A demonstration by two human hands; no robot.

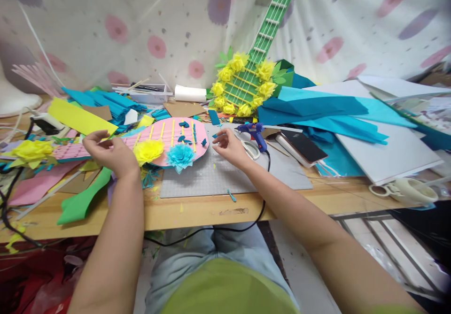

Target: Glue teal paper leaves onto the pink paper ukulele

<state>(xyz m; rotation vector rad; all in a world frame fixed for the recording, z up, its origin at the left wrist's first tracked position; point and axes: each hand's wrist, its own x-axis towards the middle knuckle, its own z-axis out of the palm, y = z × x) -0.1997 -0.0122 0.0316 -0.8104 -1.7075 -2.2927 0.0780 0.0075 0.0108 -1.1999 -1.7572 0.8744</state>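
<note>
A pink paper guitar [201, 138] lies across the left part of the grey cutting mat [225, 182], its neck pointing left. It carries yellow strips, small dark blue pieces, a yellow paper flower [148, 151] and a light blue paper flower [181, 157]. My left hand [112, 153] is over the neck, fingers loosely bent and apart, with nothing seen in them. Just right of the guitar's rounded end, my right hand [230, 149] pinches a small blue paper piece [214, 136]. Behind that hand are a blue glue gun [259, 135] and white-handled scissors [252, 150].
A green paper guitar [243, 79] with yellow flowers leans against the curtain. Blue paper sheets [324, 112] and a phone [305, 146] lie to the right, near a cup [412, 191]. Paper scraps crowd the left. The glue gun's black cord [266, 192] hangs over the table edge.
</note>
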